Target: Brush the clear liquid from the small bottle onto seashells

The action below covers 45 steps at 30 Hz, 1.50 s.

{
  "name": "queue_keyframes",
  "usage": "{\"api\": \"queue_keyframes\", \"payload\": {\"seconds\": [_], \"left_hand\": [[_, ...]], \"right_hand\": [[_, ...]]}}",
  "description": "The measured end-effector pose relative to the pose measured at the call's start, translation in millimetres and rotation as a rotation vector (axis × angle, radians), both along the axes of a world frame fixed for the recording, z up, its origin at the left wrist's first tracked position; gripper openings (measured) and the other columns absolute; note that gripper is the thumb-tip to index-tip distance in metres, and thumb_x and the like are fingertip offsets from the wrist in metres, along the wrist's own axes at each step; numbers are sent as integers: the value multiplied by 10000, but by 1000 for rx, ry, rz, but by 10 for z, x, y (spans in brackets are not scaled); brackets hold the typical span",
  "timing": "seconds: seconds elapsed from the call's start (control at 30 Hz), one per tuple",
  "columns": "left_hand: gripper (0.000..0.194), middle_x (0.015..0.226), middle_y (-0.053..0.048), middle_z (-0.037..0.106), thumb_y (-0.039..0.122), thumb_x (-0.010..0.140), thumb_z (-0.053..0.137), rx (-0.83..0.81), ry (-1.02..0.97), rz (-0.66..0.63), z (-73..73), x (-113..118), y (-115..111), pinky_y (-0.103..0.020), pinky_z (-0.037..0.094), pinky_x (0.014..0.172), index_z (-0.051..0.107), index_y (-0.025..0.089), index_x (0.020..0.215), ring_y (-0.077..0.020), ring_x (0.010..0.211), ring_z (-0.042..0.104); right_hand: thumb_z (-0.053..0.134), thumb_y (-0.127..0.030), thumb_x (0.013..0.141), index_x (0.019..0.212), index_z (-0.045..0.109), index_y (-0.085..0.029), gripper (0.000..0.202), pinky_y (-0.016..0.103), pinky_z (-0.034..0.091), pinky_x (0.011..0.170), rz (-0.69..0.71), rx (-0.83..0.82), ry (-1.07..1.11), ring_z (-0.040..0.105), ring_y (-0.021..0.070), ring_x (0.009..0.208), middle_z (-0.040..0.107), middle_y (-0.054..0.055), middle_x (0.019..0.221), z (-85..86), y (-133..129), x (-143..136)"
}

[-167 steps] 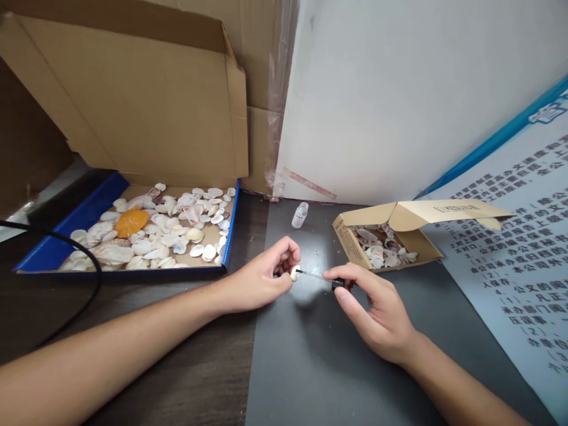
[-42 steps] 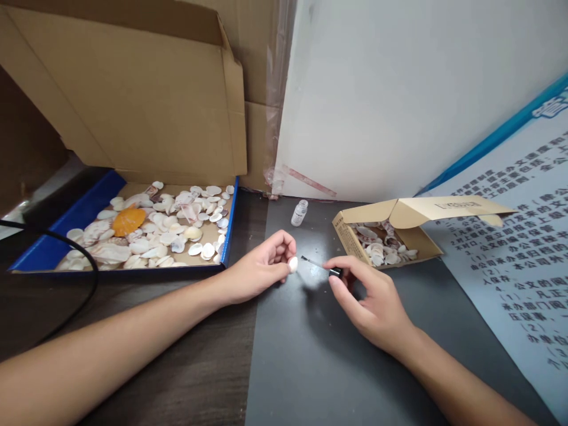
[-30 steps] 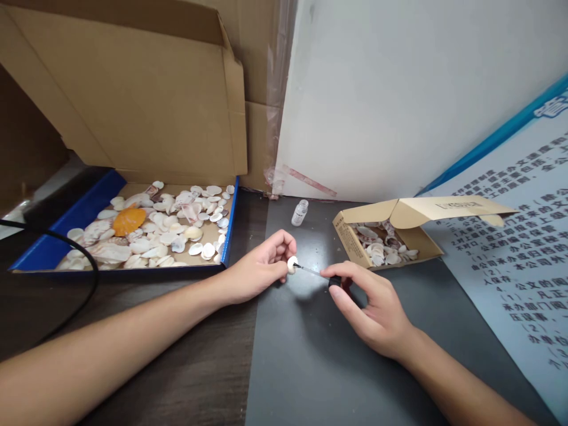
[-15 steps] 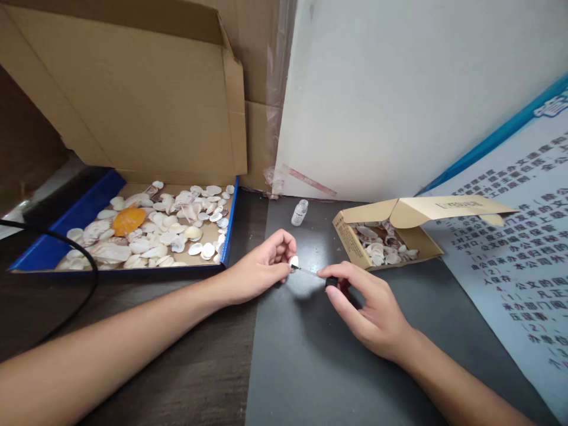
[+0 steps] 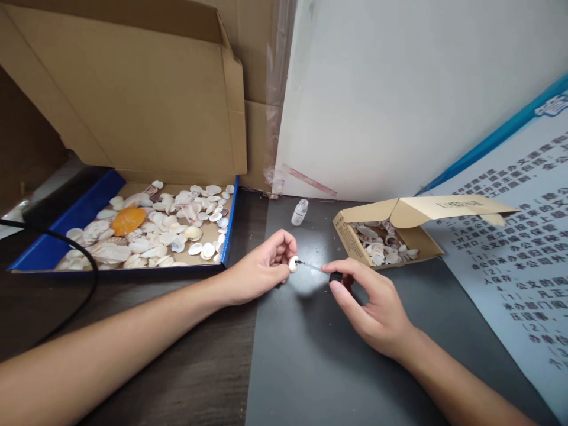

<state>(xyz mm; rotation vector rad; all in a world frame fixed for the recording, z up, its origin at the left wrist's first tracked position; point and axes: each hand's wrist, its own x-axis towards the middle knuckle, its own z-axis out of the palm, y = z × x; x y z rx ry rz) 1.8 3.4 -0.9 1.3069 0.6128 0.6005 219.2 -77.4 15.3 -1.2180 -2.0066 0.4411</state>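
Observation:
Between the thumb and fingers of my left hand [image 5: 270, 263] is a small white seashell [image 5: 293, 264], held over the grey mat. My right hand [image 5: 370, 305] is closed on the black cap of a thin applicator brush [image 5: 313, 267]. The brush's clear stem points left, and its dark tip is at the shell's right edge; whether it touches I cannot tell. Behind both hands an uncapped small glass bottle [image 5: 299, 213] with a pale label stands on the mat.
At left, an open blue cardboard box [image 5: 228, 236] holds many white seashells and an orange shell [image 5: 128, 220]. A smaller tan box [image 5: 350, 245] with shells sits at right. A black cable [image 5: 95, 275] curves at far left. A printed sheet [image 5: 501, 236] lies at right.
My right hand has drawn slightly right and up with the brush, so its tip has shifted from the shell's lower part to its right edge. My left hand has barely moved.

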Motion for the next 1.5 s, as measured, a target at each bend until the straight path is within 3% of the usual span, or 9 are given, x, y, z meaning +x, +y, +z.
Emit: {"api": "queue_keyframes", "payload": {"seconds": [0.53,1.5], "left_hand": [[128,848,42,430,164,919,537,95,11,4,-23,2,2,-252,360,668,416,201,940,-87,721,420],[160,858,41,430,130,882,544,93,30,6,-17,-6,-8,-239,367,672,417,206,941,-87,726,431]], "right_hand": [[560,-157,954,1120,619,-250,199,193,481,589,18,-31,-9,593,104,643,650,-21,831,-2,10,-11],[566,-156,943,1099,633,-225,183,214,488,576,3,-35,-23,597,116,625,658,-5,815,8,19,-23]]}}
